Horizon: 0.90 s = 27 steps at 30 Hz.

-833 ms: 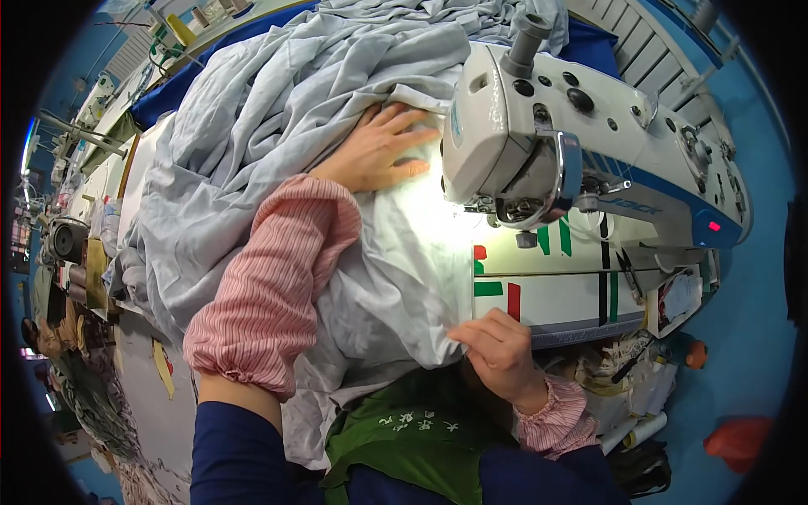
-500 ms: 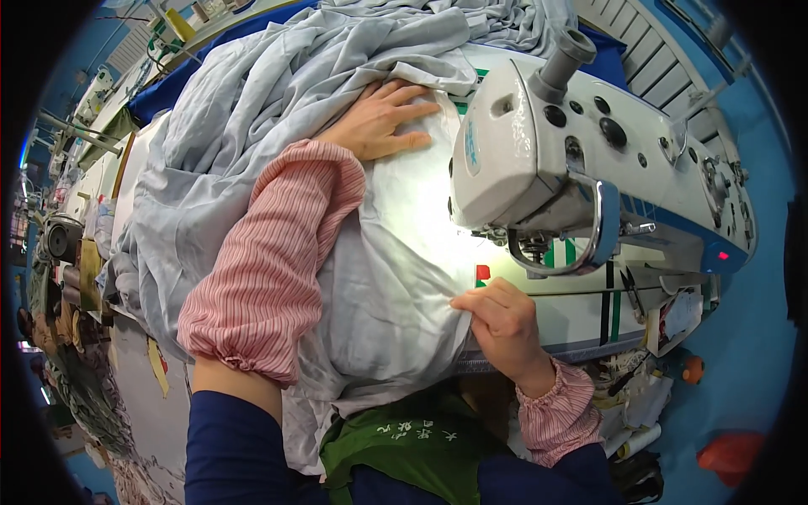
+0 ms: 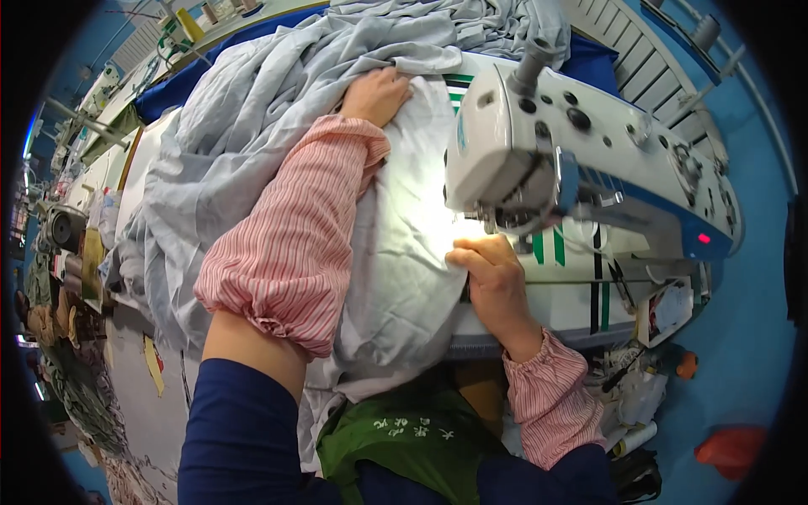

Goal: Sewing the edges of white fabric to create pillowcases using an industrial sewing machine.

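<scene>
Across the middle of the frame, I am holding pale grey cloth (image 3: 404,290) beside a white sewing machine (image 3: 488,151).

Its flat part is running lengthwise from upper centre to lower centre, the right edge pointing up toward the machine's lit underside, while gathered folds are filling the upper left. My right hand (image 3: 497,273) is pinching that edge between thumb and forefinger; my left hand (image 3: 376,97) is lying on the cloth at upper centre, and I cannot tell whether its fingers are gripping. From the right, the machine's head is jutting in and hiding part of the table top (image 3: 547,301). Green tape strips (image 3: 560,244) are showing at centre right.
</scene>
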{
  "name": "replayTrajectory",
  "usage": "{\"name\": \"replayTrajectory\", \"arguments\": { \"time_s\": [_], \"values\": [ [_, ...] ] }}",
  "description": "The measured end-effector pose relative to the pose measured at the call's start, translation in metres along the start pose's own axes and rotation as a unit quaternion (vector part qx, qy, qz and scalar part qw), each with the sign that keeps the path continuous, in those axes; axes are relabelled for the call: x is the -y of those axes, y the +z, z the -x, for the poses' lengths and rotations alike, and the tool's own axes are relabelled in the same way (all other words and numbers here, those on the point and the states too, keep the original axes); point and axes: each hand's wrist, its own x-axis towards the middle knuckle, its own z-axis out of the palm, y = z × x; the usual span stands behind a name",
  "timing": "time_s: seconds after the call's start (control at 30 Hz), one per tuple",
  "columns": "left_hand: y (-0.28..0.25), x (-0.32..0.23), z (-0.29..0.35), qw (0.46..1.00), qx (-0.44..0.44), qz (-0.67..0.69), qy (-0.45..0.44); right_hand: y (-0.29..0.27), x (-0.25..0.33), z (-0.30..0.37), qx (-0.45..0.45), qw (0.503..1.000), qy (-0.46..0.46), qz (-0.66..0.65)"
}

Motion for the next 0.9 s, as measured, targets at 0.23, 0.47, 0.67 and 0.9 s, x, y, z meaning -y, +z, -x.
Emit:
{"name": "replayTrajectory", "arguments": {
  "time_s": [0.23, 0.47, 0.67, 0.9],
  "values": [
    [-0.080, -0.078, 0.062, 0.970, -0.075, 0.199, 0.119, -0.037, 0.051, 0.122, -0.061, 0.998, -0.015, 0.009],
    [-0.152, -0.234, 0.337, 0.924, -0.054, 0.362, -0.111, -0.031, 0.080, 0.287, 0.074, 0.980, 0.161, -0.092],
    [-0.102, -0.226, 0.393, 0.885, -0.049, 0.369, -0.278, -0.035, 0.109, 0.267, 0.092, 0.980, 0.139, -0.110],
    [-0.089, -0.199, 0.415, 0.864, 0.281, 0.315, -0.274, -0.020, 0.140, 0.250, 0.128, 0.973, 0.077, -0.176]
  ]
}}
